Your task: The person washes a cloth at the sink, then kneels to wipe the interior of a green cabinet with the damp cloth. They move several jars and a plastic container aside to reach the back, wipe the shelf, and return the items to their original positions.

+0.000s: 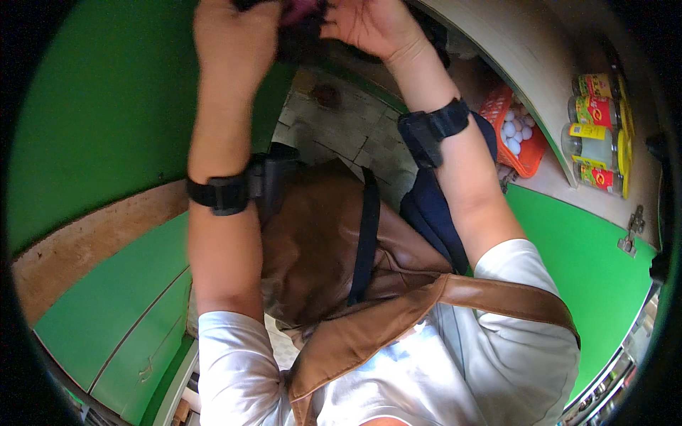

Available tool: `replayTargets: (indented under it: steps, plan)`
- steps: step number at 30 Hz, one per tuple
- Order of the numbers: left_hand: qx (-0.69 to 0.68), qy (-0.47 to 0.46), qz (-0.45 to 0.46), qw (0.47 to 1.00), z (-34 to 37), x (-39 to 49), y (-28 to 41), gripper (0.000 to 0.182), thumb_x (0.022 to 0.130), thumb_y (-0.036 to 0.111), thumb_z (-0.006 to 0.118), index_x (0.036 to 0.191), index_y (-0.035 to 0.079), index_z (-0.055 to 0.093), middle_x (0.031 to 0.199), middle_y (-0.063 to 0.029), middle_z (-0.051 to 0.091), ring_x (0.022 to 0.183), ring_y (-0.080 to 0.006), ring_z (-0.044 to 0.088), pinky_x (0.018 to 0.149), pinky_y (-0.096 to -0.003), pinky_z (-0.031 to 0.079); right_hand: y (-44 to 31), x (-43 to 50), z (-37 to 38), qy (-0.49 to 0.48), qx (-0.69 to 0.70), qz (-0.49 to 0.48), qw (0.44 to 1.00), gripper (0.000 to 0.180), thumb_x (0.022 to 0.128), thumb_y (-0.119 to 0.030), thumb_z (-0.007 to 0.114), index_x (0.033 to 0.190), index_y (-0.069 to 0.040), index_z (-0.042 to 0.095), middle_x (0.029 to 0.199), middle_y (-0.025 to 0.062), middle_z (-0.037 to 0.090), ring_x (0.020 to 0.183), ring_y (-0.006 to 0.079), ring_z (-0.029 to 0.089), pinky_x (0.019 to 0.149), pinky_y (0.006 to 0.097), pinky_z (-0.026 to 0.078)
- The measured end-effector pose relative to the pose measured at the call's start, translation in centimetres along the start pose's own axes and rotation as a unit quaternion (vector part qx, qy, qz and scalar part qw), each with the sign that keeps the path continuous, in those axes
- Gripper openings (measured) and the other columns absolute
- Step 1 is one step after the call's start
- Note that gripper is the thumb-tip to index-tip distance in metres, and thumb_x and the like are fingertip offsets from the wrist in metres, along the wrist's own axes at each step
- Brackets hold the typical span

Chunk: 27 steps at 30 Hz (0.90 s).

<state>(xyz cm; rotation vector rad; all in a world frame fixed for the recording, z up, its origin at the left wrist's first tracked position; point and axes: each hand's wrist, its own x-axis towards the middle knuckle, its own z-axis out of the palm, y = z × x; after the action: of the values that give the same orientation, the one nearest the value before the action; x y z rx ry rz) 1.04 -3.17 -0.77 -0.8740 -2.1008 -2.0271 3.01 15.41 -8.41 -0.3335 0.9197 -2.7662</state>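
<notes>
At the top edge, my left hand [237, 40] shows its back, blurred, with the fingers cut off by the frame. A dark and pink item [298, 11], too blurred to name, lies right beside it, between both hands. My right hand [373, 26] is turned with the palm partly towards the camera, close to the same item; its fingertips are hidden or out of the frame. Whether either hand grips the item cannot be told. Black straps with dark devices sit around both forearms. A brown apron [319, 234] with a black strap [366, 234] hangs over the body.
An open green cabinet door [575, 266] is at the right. Inside the cabinet, an orange plastic basket [533, 162] holds eggs, and several jars with yellow lids [591, 144] stand near the edge. Green panels [96, 106] rise at the left. Tiled floor [341, 128] shows below the hands.
</notes>
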Motion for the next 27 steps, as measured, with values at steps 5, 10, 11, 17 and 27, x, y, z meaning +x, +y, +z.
replayTargets:
  steps: [5,10,11,17,27]
  plan:
    - [0.145,0.118,0.098,0.978,-2.1,0.5,-1.4,0.031,0.086,0.002,0.06,0.116,-0.001,0.059,0.106,-0.011,0.067,0.097,-0.0218,0.065,0.09,-0.0361,0.051,11.3,0.7,-13.2,0.088,-0.874,0.195,0.437,0.035,0.093,-0.026,0.057,0.125,-0.013,0.06,0.106,0.013,0.068,0.093,0.0336,0.066,0.083,0.0465,0.053]
    - [0.256,0.137,0.104,0.951,-1.9,0.2,-0.1,0.033,0.08,-0.004,0.061,0.113,0.0,0.06,0.099,-0.0074,0.067,0.092,-0.0164,0.062,0.086,-0.0303,0.049,21.3,-0.1,-17.3,0.313,-0.687,0.277,0.594,0.082,0.086,-0.047,0.066,0.149,-0.009,0.03,0.144,0.0209,0.044,0.131,0.0344,0.044,0.106,0.0484,0.039]
    - [0.22,0.131,0.092,0.962,-1.6,0.1,0.1,0.033,0.079,-0.004,0.061,0.113,0.0,0.06,0.099,-0.0069,0.066,0.093,-0.016,0.062,0.086,-0.03,0.049,22.4,0.1,-17.3,0.309,-0.731,0.282,0.539,0.084,0.086,-0.044,0.066,0.151,-0.011,0.025,0.148,0.0198,0.038,0.135,0.035,0.039,0.108,0.0517,0.035]
    - [0.093,0.107,0.028,0.99,-0.3,0.1,0.5,0.034,0.08,-0.007,0.058,0.113,0.001,0.059,0.1,-0.0048,0.065,0.094,-0.0142,0.06,0.087,-0.0283,0.048,24.1,1.4,-18.6,0.292,-0.794,0.076,0.528,0.062,0.082,-0.036,0.07,0.135,-0.01,0.049,0.123,0.0182,0.058,0.113,0.0382,0.056,0.096,0.052,0.045]
    - [0.146,0.113,0.021,0.983,-2.0,0.5,-1.2,0.033,0.079,0.0,0.064,0.111,0.0,0.059,0.099,-0.0092,0.067,0.089,-0.0177,0.063,0.084,-0.0312,0.05,12.7,-1.6,-12.6,0.268,-0.553,0.046,0.787,0.078,0.069,-0.018,0.082,0.134,0.0,0.043,0.124,0.0141,0.058,0.114,0.0263,0.057,0.099,0.0363,0.045]
